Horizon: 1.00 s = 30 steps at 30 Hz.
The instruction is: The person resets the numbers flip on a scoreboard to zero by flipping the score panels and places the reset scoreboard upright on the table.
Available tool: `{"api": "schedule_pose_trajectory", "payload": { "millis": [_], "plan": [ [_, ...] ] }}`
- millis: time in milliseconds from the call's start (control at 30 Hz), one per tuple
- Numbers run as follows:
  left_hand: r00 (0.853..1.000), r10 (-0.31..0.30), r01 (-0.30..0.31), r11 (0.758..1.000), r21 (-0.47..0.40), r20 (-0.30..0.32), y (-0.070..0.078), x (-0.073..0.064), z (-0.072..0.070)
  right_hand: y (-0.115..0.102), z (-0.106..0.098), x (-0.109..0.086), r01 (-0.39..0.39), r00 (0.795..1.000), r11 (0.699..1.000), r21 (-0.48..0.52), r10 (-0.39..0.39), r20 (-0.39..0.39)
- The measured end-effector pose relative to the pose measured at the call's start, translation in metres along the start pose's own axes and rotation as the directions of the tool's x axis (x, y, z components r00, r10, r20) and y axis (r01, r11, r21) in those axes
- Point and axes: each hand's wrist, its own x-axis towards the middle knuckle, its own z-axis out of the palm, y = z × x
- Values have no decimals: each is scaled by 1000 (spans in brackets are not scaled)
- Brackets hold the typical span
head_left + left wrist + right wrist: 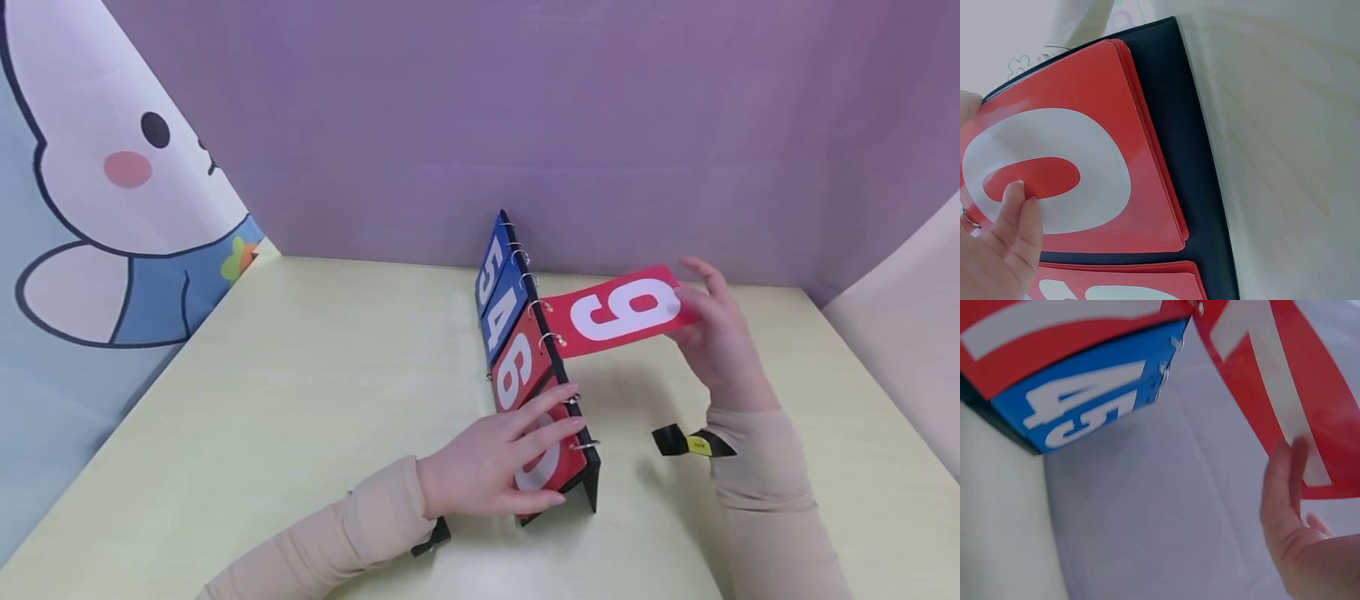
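A black flip scoreboard with ring-bound number cards stands like a tent on the table. Its left face shows blue cards 5 and 4, then red cards 6 and 0. My left hand rests on the red 0 card, with its fingers extended toward the rings at the top edge. At the right, my right hand pinches the free end of a raised red card whose upper side reads like a 9. That card's other side shows a white 1.
The pale table runs back to a purple cloth. At the left hangs a cloth printed with a cartoon figure. More blue cards sit on the scoreboard's right face.
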Motion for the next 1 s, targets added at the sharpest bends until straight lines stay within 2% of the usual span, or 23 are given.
{"api": "schedule_pose_trajectory", "payload": {
  "millis": [100, 167, 233, 300, 400, 467, 700, 800, 900, 1000],
  "plan": [
    [1000, 1, -1, 1000, -3, 0, 0, 0, 0, -3, 12, -6, 94, 995, 994, 51, -95, 12],
    [1000, 2, -2, 1000, -3, 0, 0, 0, 0, -3, 20, -9, 156, 986, 984, 83, -160, 47],
    [1000, 0, 0, 1000, -5, -1, 0, 0, 0, -2, 26, -12, 208, 972, 976, 59, -213, 103],
    [1000, 0, 0, 1000, -3, -3, 0, 0, 0, 0, 31, -14, 241, 960, 970, -20, -235, 154],
    [1000, 4, -4, 1000, 2, -3, -1, 0, 1, 4, 36, -16, 254, 955, 950, -181, -216, 204],
    [1000, 4, -4, 1000, 4, -3, -1, 0, 1, 7, 39, -16, 247, 956, 935, -254, -192, 223],
    [1000, -5, 5, 1000, -5, 3, -1, 1, 1, 21, 48, -11, 256, 939, 920, -296, -163, 304],
    [1000, 1, -1, 1000, -6, 0, -1, 1, 0, 27, 53, -11, 237, 942, 910, -341, -130, 309],
    [1000, 12, -12, 1000, -1, -7, -2, 2, 0, 31, 59, -12, 219, 948, 883, -415, -93, 303],
    [999, 31, -30, 999, 24, -16, -3, 2, 0, 36, 63, -11, 249, 945, 849, -465, -109, 308]
  ]
}}
